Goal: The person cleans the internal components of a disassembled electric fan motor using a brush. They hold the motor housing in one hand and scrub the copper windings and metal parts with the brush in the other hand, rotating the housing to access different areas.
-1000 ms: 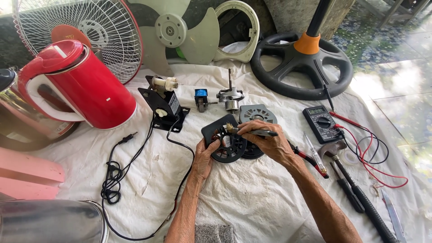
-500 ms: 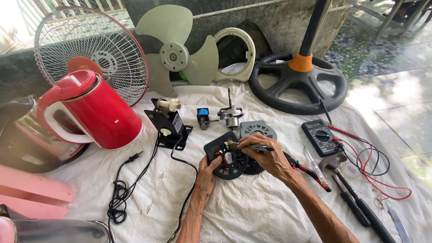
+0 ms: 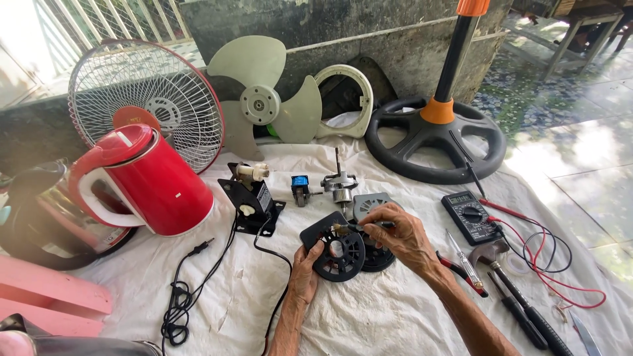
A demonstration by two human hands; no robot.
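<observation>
while the left hand grips the black round motor cover by its lower edge, the right hand has its fingers closed on a small brush touching the cover top. both are near the middle of the white cloth, between the red kettle and the multimeter.

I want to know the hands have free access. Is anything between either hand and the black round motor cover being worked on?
Nothing visible. The left hand grips the black motor cover directly, and the right hand puts a small brush against its top edge.
</observation>
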